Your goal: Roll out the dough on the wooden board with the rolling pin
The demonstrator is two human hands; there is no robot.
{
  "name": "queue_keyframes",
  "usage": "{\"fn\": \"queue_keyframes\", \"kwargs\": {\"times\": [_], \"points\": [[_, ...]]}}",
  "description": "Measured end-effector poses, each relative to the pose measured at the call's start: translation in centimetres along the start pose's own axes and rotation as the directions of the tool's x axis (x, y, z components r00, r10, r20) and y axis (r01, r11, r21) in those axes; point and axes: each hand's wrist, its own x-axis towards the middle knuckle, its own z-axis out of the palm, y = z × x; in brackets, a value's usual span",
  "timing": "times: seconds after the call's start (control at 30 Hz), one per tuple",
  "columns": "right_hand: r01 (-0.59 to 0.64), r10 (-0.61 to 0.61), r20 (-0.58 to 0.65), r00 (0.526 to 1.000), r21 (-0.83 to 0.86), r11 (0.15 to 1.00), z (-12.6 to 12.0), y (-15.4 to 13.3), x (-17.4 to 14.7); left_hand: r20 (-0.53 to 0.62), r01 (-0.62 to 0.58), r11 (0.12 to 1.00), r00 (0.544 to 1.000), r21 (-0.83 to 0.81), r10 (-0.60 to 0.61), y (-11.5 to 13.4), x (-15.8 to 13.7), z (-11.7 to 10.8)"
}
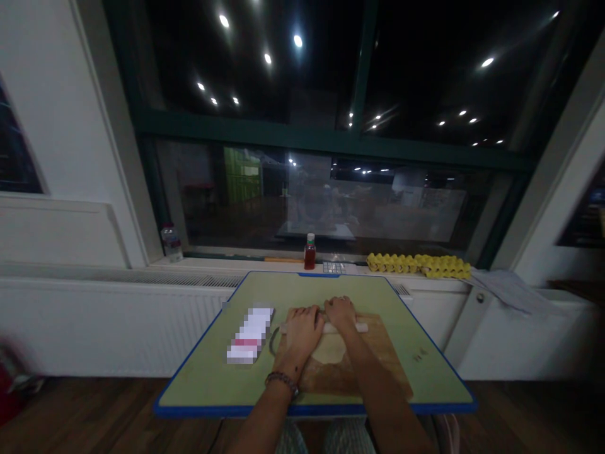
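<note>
A pale wooden rolling pin (362, 328) lies crosswise over a sheet of flattened dough (329, 350). My left hand (304, 325) is curled over the pin's left part, with a beaded bracelet on that wrist. Close beside it, my right hand (340, 310) bends its fingers over the middle of the pin. Both hands press from above, and they hide much of the pin. Under the dough is a wooden cutting board (387, 350) with a curved handle at its left side.
The board rests on a green table (198, 384) with a blue rim. A pixelated, phone-like white rectangle (250, 334) lies left of it. On the windowsill are a red sauce bottle (309, 253), yellow egg cartons (418, 265) and a clear bottle (171, 243). A radiator (118, 334) stands behind.
</note>
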Motion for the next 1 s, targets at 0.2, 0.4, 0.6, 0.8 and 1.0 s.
{"fn": "queue_keyframes", "kwargs": {"times": [0.2,0.4,0.6,0.8,1.0], "points": [[-0.024,0.023,-0.049,0.999,-0.011,1.0,0.13,-0.13,0.14,-0.015,-0.01,1.0,1.0,-0.004,0.009,-0.04,0.03,-0.07],[-0.023,0.025,-0.07,0.997,0.026,0.999,-0.08,-0.12,0.45,0.0,-0.024,1.0,1.0,0.004,0.024,-0.03,-0.04,-0.25],[-0.038,0.043,-0.068,0.997,0.063,0.997,-0.22,-0.02,0.58,0.008,-0.028,1.0,1.0,0.007,0.027,0.04,-0.05,-0.29],[-0.049,0.052,-0.04,0.998,0.072,0.996,-0.21,-0.03,0.38,0.004,-0.028,1.0,1.0,0.007,0.028,0.07,-0.04,-0.38],[-0.044,0.05,-0.084,0.995,0.074,0.996,-0.75,-0.21,0.29,0.006,-0.036,0.999,0.999,-0.009,0.036,0.03,-0.08,-0.39]]}}
